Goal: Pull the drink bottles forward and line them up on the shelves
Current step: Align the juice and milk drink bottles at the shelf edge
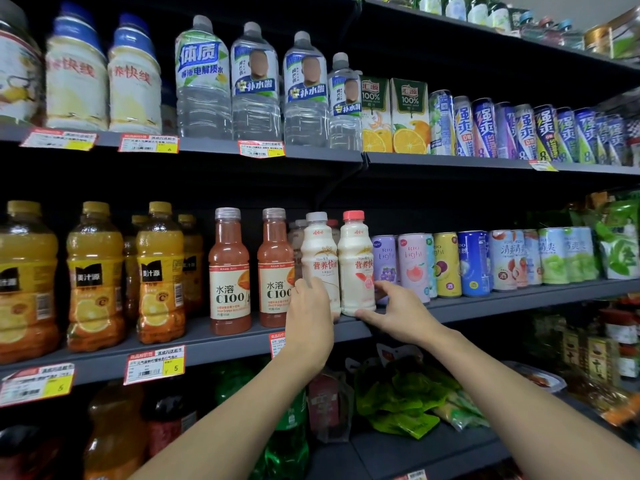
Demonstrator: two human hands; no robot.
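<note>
Two cream milk-drink bottles stand side by side at the front of the middle shelf (221, 344). My left hand (310, 317) is wrapped around the lower part of the white-capped bottle (318, 258). My right hand (398, 315) cups the base of the red-capped bottle (356, 265), thumb under its front and fingers behind its right side. Two C100 orange-red drink bottles (229, 271) stand just left of them. More bottles of the same kind sit behind, mostly hidden.
Orange juice bottles (93, 275) fill the left of the middle shelf, and slim cans (446, 265) run to the right. Water bottles (254, 81), juice cartons (408, 116) and cans stand on the shelf above. The lower shelf holds green bags (405, 393) and dark bottles.
</note>
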